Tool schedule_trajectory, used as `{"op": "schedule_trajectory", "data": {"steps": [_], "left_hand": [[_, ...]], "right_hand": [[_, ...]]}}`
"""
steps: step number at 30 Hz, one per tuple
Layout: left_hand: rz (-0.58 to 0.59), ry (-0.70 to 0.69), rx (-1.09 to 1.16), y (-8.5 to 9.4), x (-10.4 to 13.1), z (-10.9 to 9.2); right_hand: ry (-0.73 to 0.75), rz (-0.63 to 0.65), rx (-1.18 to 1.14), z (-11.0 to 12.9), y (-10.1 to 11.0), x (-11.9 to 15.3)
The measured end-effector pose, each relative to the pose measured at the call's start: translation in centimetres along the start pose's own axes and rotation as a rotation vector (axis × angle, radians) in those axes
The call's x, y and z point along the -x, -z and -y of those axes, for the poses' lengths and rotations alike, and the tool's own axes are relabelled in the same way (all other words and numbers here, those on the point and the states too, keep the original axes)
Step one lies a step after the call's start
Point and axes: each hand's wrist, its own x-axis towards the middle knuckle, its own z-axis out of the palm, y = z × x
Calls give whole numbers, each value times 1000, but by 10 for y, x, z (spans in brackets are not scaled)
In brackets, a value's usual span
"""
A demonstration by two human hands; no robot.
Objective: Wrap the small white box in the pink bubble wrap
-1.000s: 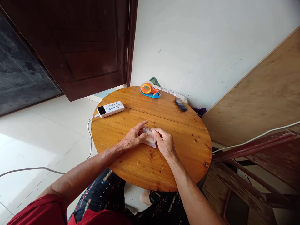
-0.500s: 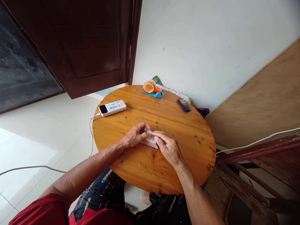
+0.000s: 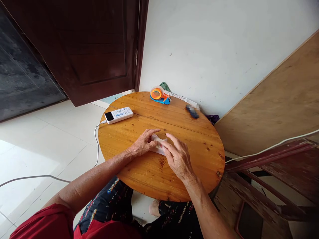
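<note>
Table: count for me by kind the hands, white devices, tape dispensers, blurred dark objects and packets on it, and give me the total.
Left hand and right hand: 2
White device: 1
Tape dispenser: 1
Blurred dark object: 1
Packet: 1
Total: 6

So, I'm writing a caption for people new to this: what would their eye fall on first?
Probably the bright orange-and-blue tape dispenser, near the far edge of the round wooden table. Next, the left hand and right hand, both touching a small pale packet near the table's middle. Then the white device at the table's left, a cable plugged into its left end.
</note>
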Motion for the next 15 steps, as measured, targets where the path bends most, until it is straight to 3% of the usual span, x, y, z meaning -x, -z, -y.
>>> {"op": "schedule_trajectory", "data": {"steps": [5,7,10,13,14,15], "left_hand": [[21,-51,-51,2,-1,1],[4,-63,-66,3,-1,2],[-36,-79,-106,2,1,5],[-64,-92,-151,1,3,6],[-71,-95,-159,1,3,6],[-76,-97,-165,1,4,6]], "right_hand": [[12,45,5,9,8,-6],[-36,-11,-83,11,19,1],[-271,-332,-310,11,34,36],[-650,-771,-426,17,34,98],[-754,-881,-409,22,31,121],[-873,-910,-399,28,27,145]]}}
